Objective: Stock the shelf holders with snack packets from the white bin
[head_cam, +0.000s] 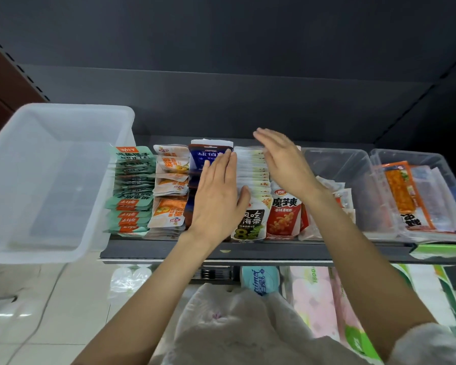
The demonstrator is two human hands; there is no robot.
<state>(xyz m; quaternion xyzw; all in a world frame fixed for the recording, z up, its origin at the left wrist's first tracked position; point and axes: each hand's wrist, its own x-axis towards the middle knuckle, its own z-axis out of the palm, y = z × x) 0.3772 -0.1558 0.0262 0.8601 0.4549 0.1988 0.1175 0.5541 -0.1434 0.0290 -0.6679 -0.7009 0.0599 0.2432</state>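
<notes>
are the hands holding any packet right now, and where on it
Nothing is held. The left hand lies flat with straight fingers on the dark blue packets, and the right hand is open over the white packet row.

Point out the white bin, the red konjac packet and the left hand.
white bin (63, 111), head view, back rim.
red konjac packet (284, 217), head view, front face.
left hand (217, 196), head view, back of hand.

Even indoor light, blurred edges, wide-angle bending, dim upper shelf.

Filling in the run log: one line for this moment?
left hand: open, flat on blue packets | right hand: open over white packets | white bin: looks empty
</notes>
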